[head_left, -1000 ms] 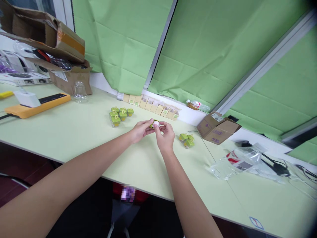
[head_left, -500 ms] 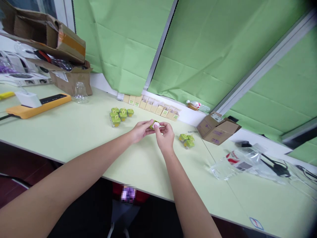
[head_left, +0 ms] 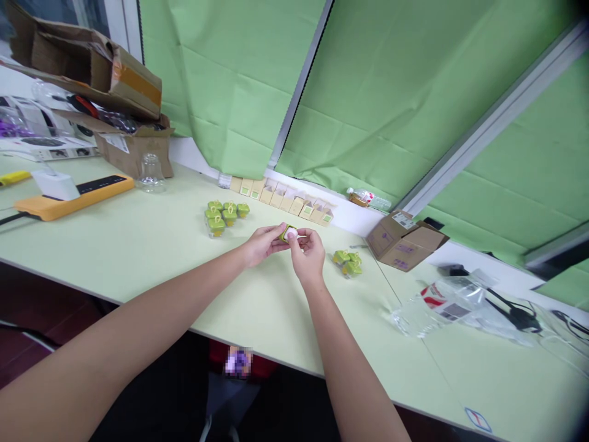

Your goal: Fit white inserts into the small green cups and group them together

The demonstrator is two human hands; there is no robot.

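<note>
Between my two hands, above the middle of the table, is a small green-rimmed case with a white face [head_left: 289,233]. My left hand [head_left: 267,242] grips its left side, thumb on the rim. My right hand [head_left: 307,248] holds the other side, its thumb pressed on the white face. The item looks like the green-lidded clear cases nearby, but fingers hide much of it. To the left stands a group of several green-lidded cases [head_left: 229,212] with loops on top. On the right sits a smaller group of the same cases [head_left: 348,263].
A row of small beige boxes [head_left: 278,195] lines the wall. An orange power strip [head_left: 76,195], a clear plastic dome [head_left: 151,173] and stacked cardboard boxes [head_left: 133,150] are at left. A brown carton [head_left: 405,239] and a large clear bottle [head_left: 444,302] lie at right.
The view has shifted very slightly. Both hands keep the same hold on the small case, with no clear movement of the fingers.
</note>
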